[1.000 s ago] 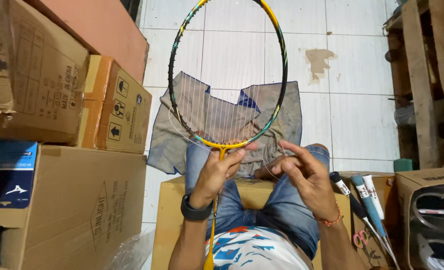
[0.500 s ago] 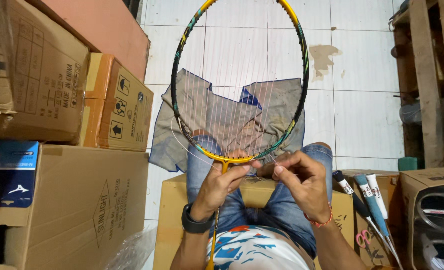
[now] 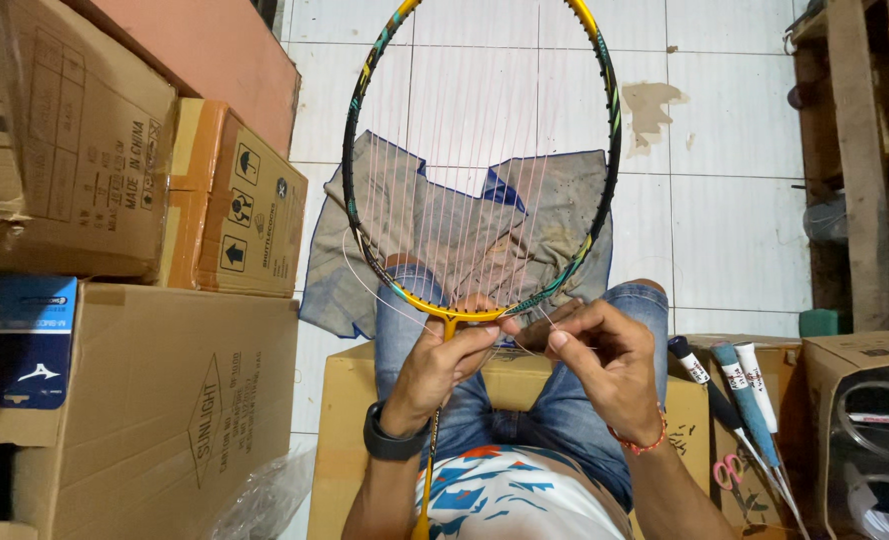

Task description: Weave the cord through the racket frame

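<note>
Inspector: Since the earlier frame, both hands have shifted right and lower, the racket with them. Left hand (image 3: 443, 362) is closed around the badminton racket (image 3: 480, 160) at its throat; right hand (image 3: 605, 365) pinches the loose string (image 3: 540, 318) just beside the frame's six o'clock edge.

Clerk: Anything obscured?

Inspector: Racket head is cut off at twelve o'clock; the shaft is mostly hidden behind the left wrist. Thin strings are hard to trace.

Clerk: Containers?

Inspector: Open cardboard box (image 3: 870, 400) at four o'clock holds racket frames; beside it stand racket handles (image 3: 740, 375). Sealed cartons (image 3: 145, 400) are stacked at nine o'clock.

Clerk: Floor?

Inspector: White tile floor (image 3: 725, 200), stained; a dirty cloth (image 3: 445, 230) lies beneath the racket.
</note>
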